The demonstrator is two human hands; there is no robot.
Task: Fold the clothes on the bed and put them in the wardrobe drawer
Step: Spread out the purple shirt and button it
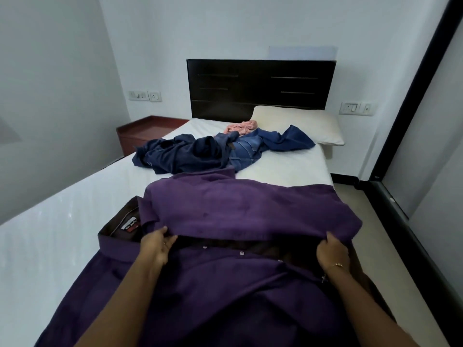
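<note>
Purple shirt [225, 284] lies spread on the near end of the bed [62, 209]. Left hand [156, 246] and right hand [332, 251], set apart, each pinch its folded-over edge. Farther off, mid-bed: blue clothes [200, 154], pink garment [241, 127]. Far right: pillow [300, 126].

Two bare forearms, no sleeves showing, enter from the frame's bottom. A thin gold chain bracelet [337, 265] circles the right wrist, lower right.
</note>
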